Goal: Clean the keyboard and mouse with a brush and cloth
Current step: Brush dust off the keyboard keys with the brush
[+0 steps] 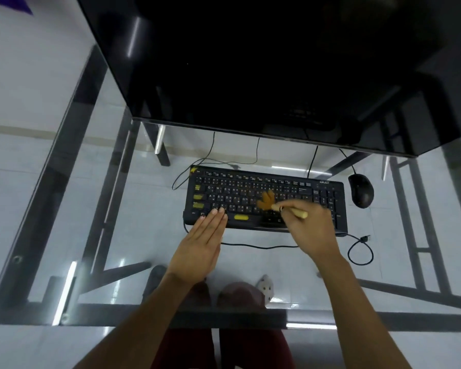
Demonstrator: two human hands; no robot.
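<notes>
The right hand [308, 225] grips a brush [280, 205] over the keyboard's [264, 199] middle keys; the left hand [201, 242], flat and empty, steadies its near-left edge. The mouse [361, 190] waits just right.

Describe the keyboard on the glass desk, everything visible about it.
The keyboard is a black, full-size wired board, plastic by its look, lying flat on the glass desk below the monitor. Several left-side keys and the space bar carry yellow patches. A logo sits at its top right corner, blurred. The left hand lies open with fingertips on its lower left keys; the right hand sweeps a wooden-handled brush across its middle keys. The mouse lies apart to its right.
</notes>
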